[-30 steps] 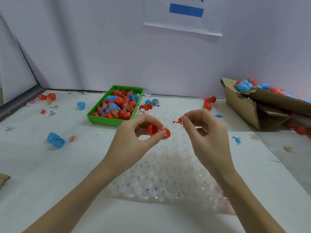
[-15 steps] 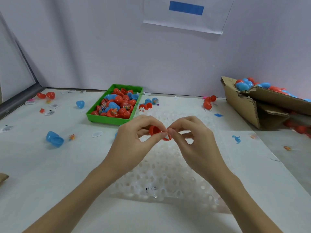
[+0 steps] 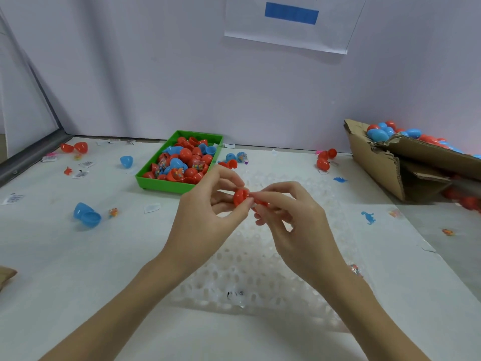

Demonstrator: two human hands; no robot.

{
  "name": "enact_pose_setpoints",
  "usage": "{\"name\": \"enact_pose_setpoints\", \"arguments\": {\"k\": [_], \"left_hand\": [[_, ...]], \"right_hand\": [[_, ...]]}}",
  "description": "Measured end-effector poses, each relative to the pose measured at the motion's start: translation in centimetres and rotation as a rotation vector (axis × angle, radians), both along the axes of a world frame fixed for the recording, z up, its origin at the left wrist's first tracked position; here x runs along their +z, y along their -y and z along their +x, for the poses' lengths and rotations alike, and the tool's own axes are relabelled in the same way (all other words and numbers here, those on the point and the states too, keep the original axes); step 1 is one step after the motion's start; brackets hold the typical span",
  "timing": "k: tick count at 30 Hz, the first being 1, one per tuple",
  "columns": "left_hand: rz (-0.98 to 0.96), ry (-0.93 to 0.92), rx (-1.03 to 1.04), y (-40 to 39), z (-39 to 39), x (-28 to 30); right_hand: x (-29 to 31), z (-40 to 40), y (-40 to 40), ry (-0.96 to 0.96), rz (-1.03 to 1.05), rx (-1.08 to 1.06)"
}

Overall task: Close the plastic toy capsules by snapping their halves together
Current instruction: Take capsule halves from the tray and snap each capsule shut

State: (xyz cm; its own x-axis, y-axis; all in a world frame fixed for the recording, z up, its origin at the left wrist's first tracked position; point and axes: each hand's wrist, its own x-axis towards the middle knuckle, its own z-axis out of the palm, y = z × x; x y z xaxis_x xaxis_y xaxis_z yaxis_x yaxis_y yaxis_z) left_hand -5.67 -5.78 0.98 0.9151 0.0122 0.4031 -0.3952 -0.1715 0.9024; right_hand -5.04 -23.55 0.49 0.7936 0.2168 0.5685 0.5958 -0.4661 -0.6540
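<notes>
Above the middle of a white table (image 3: 65,269), a person's left hand (image 3: 205,212) pinches one half of a red plastic capsule (image 3: 240,197) between thumb and curled fingers, while the right hand (image 3: 294,225) closes its thumb and forefinger on the other half, the two hands touching at the fingertips; whether the halves have met fully cannot be told, since the fingers cover the seam. Beneath the hands lies a clear bubbled plastic sheet (image 3: 250,277), running from mid-table toward the near edge. At the far side, just left of centre, a green tray (image 3: 166,186) holds red and blue capsule halves heaped to its rim, with a few more spilled against its right wall. A torn cardboard box (image 3: 377,165) on the far right, tipped open, is piled with closed red and blue capsules (some red ones lie on the table at its foot). An open blue capsule (image 3: 87,214) sits well apart on the left, a single blue half (image 3: 126,161) farther back, and an open red capsule (image 3: 75,147) near the far left corner beside a grey metal rail (image 3: 28,160). A blue dinosaur figure (image 3: 368,217) lies to the right of the hands. Bare tabletop stretches along the near left, and a paper sign (image 3: 289,22) hangs on the back wall.
</notes>
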Motion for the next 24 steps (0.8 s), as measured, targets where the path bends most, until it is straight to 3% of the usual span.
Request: {"name": "enact_pose_setpoints", "arguments": {"k": [6,12,14,18,24], "left_hand": [[0.127,0.090,-0.042,0.0,0.0,0.0],[0.043,0.146,-0.080,-0.3,0.1,0.1],[0.024,0.146,-0.104,-0.4,0.1,0.3],[-0.016,0.103,-0.179,-0.4,0.0,0.6],[-0.002,0.131,-0.147,-0.5,-0.2,0.8]], "right_hand": [[-0.3,0.2,0.3,0.214,-0.242,-0.061],[0.6,0.4,0.5,0.329,-0.101,-0.060],[0.7,0.3,0.4,0.273,0.012,-0.055],[1.2,-0.3,0.3,-0.022,0.330,0.030],[1.9,-0.5,0.3,-0.207,0.482,0.134]]}}
